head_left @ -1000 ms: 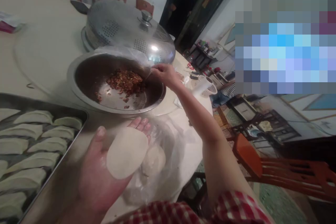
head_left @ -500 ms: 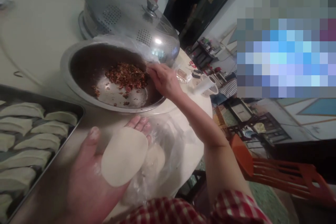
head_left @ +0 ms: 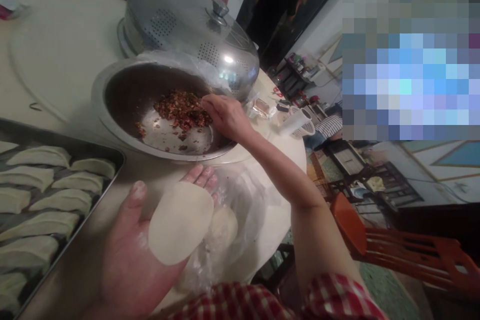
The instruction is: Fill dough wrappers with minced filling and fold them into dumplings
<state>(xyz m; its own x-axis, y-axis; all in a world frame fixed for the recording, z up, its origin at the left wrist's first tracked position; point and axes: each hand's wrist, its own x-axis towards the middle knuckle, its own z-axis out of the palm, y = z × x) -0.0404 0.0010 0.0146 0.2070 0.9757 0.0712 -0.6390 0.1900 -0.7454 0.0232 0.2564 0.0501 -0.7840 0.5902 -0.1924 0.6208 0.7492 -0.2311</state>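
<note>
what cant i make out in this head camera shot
Head view, throughout:
What, if anything, the right hand grips: hidden by the hand itself.
Middle of the left hand: covered by the dough wrapper.
Part of the dumpling tray: cut off by the left edge.
Anything under the domed metal lid: hidden by it.

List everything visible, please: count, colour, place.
Table: one, cream, middle
Metal tray: one, grey, left
Dumplings: about ten, pale, in tray
Bowl: one, silver, centre
Filling: one heap, reddish, in bowl
Domed lid: one, silver, behind bowl
Plastic pieces: two, clear, near bowl
Dough wrapper: one, cream, nearer than bowl
Round piece: one, cream, right of wrapper
Basket: one, white, right
Chairs: several, reddish, around table
Standing person: one, black clothes, doorway
Background clutter: uncounted, mixed, right
Left hand: one, bare, under wrapper
Right hand: one, bare, over bowl
</note>
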